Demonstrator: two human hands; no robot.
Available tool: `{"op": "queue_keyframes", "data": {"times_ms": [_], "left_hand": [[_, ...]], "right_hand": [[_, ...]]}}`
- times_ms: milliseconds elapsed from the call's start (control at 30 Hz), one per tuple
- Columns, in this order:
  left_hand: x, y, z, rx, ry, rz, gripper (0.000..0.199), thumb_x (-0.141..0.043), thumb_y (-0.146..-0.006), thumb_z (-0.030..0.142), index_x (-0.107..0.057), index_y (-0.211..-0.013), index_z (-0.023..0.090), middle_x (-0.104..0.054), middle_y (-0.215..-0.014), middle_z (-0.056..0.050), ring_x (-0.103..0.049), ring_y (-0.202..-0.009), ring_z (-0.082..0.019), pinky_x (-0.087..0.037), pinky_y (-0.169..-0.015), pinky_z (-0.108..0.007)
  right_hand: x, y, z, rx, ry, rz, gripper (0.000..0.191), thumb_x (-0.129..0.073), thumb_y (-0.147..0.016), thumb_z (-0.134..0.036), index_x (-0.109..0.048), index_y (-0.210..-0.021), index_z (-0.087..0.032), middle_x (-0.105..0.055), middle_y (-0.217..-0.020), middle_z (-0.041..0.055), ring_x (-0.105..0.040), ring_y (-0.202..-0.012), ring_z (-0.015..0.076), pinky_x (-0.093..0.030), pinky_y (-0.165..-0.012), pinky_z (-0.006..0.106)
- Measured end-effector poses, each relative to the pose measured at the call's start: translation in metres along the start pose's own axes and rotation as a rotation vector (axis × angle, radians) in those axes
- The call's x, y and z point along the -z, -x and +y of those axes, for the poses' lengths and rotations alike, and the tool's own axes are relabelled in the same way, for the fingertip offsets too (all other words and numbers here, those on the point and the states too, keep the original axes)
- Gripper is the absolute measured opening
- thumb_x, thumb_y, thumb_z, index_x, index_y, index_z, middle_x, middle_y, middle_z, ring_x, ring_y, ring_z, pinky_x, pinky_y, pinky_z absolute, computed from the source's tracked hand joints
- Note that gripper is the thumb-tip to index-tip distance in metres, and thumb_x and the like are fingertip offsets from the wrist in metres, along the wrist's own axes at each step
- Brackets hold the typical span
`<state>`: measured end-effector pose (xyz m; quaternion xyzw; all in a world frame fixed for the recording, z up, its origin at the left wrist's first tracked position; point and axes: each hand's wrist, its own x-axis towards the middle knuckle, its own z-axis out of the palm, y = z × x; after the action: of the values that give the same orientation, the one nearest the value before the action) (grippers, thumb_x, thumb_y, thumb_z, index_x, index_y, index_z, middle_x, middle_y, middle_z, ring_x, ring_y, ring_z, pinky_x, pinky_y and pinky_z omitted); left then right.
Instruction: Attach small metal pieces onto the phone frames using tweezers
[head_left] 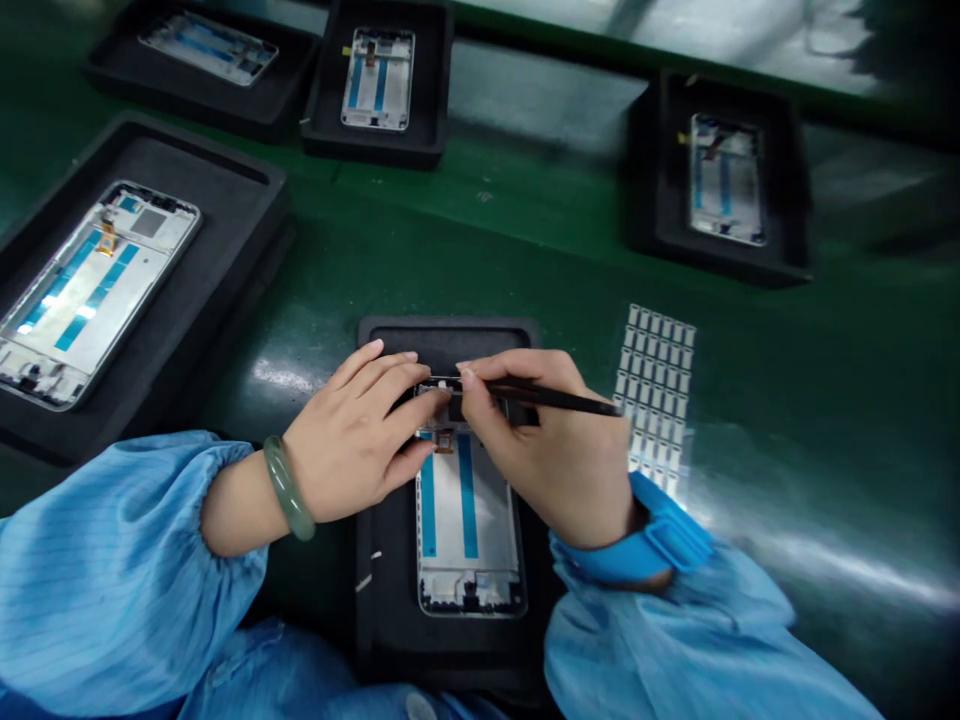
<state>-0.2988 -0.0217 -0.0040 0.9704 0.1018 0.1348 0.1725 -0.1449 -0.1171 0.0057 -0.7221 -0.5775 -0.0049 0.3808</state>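
In front of me a phone's mid-frame with two blue strips lies in a black foam tray. My left hand has its fingers stretched out, with the fingertips resting at the upper left of the mid-frame, by a small orange flex cable. A pair of dark tweezers is pinched in my right hand. Their tip is at the mid-frame's top end, close to my left fingertips. My fingers cover much of that end, so what the tip touches is hidden.
A sheet of small pale pieces lies right of my right hand. Another black tray with a phone mid-frame stands at left. Several more loaded trays are farther back, including a tray at right, on the green table.
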Motion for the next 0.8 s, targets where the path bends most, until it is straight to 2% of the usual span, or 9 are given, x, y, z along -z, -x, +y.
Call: {"op": "queue_keyframes", "data": {"times_ms": [67, 200, 267, 600, 800], "left_hand": [[0.0, 0.0, 0.0, 0.004, 0.002, 0.0, 0.035, -0.049, -0.089, 0.029, -0.055, -0.119, 0.013, -0.055, -0.122, -0.012, -0.045, -0.123, -0.026, -0.029, -0.11, -0.049], [0.0, 0.0, 0.0, 0.001, 0.008, -0.005, 0.035, -0.048, -0.089, 0.031, -0.055, -0.119, 0.014, -0.054, -0.123, -0.012, -0.044, -0.123, -0.027, -0.029, -0.109, -0.049], [0.0, 0.0, 0.0, 0.002, 0.009, -0.008, 0.035, -0.048, -0.089, 0.031, -0.055, -0.12, 0.014, -0.054, -0.124, -0.012, -0.044, -0.124, -0.026, -0.028, -0.11, -0.049], [0.0, 0.0, 0.0, 0.002, 0.015, -0.016, 0.035, -0.049, -0.089, 0.031, -0.054, -0.119, 0.014, -0.054, -0.123, -0.012, -0.044, -0.123, -0.026, -0.028, -0.11, -0.049], [0.0, 0.001, 0.0, 0.004, 0.001, -0.009, 0.036, -0.05, -0.089, 0.03, -0.054, -0.12, 0.013, -0.054, -0.122, -0.013, -0.044, -0.123, -0.026, -0.027, -0.111, -0.048]], "right_hand": [[0.0, 0.0, 0.001, -0.026, -0.031, 0.008, 0.014, -0.06, -0.081, -0.015, -0.055, -0.086, -0.027, -0.064, -0.082, -0.0003, -0.065, -0.073, 0.0174, -0.053, -0.066, 0.03], [0.0, 0.003, 0.014, -0.154, -0.278, 0.025, 0.012, -0.062, -0.081, -0.02, -0.055, -0.09, -0.026, -0.065, -0.086, 0.0009, -0.067, -0.077, 0.0183, -0.055, -0.063, 0.031], [0.0, 0.004, 0.018, -0.171, -0.338, 0.031, 0.013, -0.063, -0.081, -0.02, -0.055, -0.089, -0.026, -0.065, -0.086, 0.0015, -0.067, -0.077, 0.0182, -0.056, -0.062, 0.03], [-0.001, 0.005, 0.019, -0.111, -0.308, -0.06, 0.018, -0.064, -0.08, -0.017, -0.054, -0.093, -0.026, -0.067, -0.091, 0.0011, -0.067, -0.085, 0.0195, -0.056, -0.073, 0.036], [-0.003, 0.004, 0.012, 0.096, -0.17, -0.014, 0.024, -0.065, -0.079, -0.011, -0.054, -0.092, -0.027, -0.069, -0.091, -0.0011, -0.067, -0.084, 0.0158, -0.055, -0.075, 0.028]]}}
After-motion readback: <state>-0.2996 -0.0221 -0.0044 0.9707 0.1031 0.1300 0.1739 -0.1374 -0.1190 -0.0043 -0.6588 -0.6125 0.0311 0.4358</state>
